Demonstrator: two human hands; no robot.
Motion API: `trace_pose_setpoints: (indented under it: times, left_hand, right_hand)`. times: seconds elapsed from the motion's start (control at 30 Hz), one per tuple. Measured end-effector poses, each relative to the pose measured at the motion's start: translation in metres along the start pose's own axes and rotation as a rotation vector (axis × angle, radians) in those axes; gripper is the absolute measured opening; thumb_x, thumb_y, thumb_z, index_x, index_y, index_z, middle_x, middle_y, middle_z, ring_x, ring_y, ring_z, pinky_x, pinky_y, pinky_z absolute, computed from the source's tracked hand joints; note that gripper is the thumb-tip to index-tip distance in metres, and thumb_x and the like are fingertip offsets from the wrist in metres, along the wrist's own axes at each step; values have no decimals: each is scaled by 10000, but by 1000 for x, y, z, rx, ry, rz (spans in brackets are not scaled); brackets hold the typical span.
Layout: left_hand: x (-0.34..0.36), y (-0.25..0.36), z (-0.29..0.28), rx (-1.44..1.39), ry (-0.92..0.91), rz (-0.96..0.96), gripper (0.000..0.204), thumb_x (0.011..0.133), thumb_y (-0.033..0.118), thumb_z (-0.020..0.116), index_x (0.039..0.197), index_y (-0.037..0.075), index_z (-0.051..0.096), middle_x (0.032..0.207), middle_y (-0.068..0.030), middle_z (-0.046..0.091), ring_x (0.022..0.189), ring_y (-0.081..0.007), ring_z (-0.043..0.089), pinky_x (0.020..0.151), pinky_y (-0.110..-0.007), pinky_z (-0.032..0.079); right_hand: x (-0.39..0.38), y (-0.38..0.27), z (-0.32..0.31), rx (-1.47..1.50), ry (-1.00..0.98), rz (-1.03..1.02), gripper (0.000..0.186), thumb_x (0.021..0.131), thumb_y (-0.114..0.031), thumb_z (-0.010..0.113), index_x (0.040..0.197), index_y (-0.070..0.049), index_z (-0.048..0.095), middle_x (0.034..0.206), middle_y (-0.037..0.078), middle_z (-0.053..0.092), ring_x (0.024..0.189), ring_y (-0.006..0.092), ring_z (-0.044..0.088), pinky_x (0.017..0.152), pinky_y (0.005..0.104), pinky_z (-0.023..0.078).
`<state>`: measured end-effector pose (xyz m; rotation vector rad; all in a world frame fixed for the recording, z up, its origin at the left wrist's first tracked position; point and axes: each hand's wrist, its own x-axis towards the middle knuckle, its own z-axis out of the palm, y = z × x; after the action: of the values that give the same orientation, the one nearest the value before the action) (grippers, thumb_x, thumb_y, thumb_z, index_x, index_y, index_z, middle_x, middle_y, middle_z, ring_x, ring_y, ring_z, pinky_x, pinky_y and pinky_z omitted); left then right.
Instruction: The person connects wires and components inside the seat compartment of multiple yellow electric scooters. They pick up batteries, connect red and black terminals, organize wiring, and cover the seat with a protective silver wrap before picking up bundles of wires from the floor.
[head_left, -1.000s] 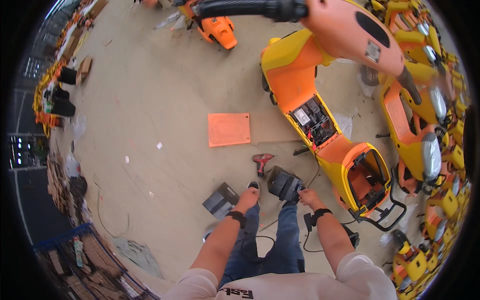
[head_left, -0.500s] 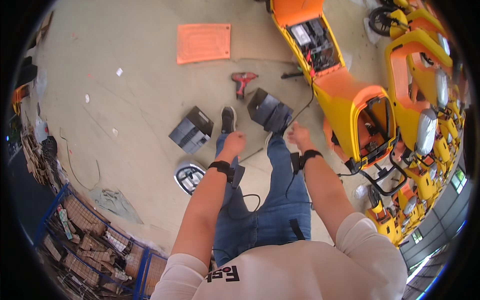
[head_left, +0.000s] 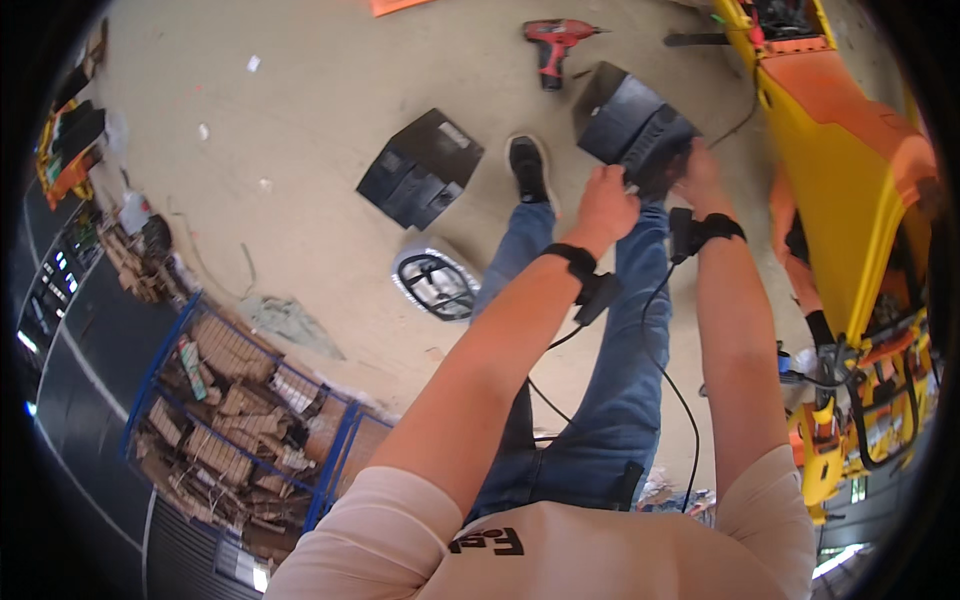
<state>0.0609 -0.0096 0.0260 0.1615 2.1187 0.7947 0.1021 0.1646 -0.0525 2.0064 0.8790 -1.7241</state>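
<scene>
My left hand point(head_left: 608, 205) is closed at the lower edge of a black box point(head_left: 625, 125), what it grips hidden by its fingers. Beside it, my right hand point(head_left: 700, 178) curls at the box's right corner over a blurred dark part I cannot make out. A second black box point(head_left: 420, 165) lies left of my shoe point(head_left: 528, 168). Above the near box lies a red-and-black power drill point(head_left: 555, 45). An oval silver-rimmed item point(head_left: 435, 285) with a black frame rests beside my left leg.
A yellow-and-orange scooter point(head_left: 825, 170) stands close on the right, its compartment open at the top. A blue wire cart point(head_left: 350, 430) full of cardboard stands lower left. Scraps and cardboard point(head_left: 140, 255) line the left side, and an orange panel point(head_left: 400, 5) shows at the top edge.
My view has tilted down and swung, so floor items appear shifted. My left hand has moved across to the right-hand box, beside my right hand, which has come onto its corner.
</scene>
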Motion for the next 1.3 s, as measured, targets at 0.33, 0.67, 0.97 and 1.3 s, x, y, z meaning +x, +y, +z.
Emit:
trace_pose_setpoints:
  times: [0.33, 0.67, 0.97, 1.3]
  left_hand:
    - [45, 18, 12, -95, -7, -32, 511, 686, 222, 634, 1103, -7, 451, 1041, -224, 534, 955, -339, 525, 821, -374, 421]
    - [71, 37, 14, 53, -88, -105, 466, 737, 413, 583, 811, -47, 581, 837, -216, 605, 782, -320, 607, 701, -357, 473]
    - [27, 36, -119, 112, -211, -116, 422, 688, 355, 661, 793, -48, 592, 606, -109, 573, 471, -173, 563, 474, -288, 446]
    - [53, -4, -218, 457, -104, -111, 446, 660, 392, 608, 736, -47, 580, 722, -208, 596, 727, -338, 591, 669, -388, 459]
  right_hand:
    - [-2, 4, -9, 350, -38, -34, 206, 776, -311, 534, 829, -113, 509, 672, 48, 522, 577, 192, 487, 570, 357, 375]
    - [-96, 39, -69, -89, -191, -409, 405, 843, -467, 473, 724, -81, 476, 594, 2, 476, 504, 118, 456, 533, 256, 402]
    - [-120, 51, -45, -502, -116, -546, 432, 826, -475, 495, 781, -47, 530, 601, 11, 476, 572, 102, 461, 540, 256, 387]
    - [-130, 38, -36, -403, -227, -327, 534, 846, -544, 387, 832, -37, 553, 614, 18, 482, 532, 106, 425, 507, 236, 372]
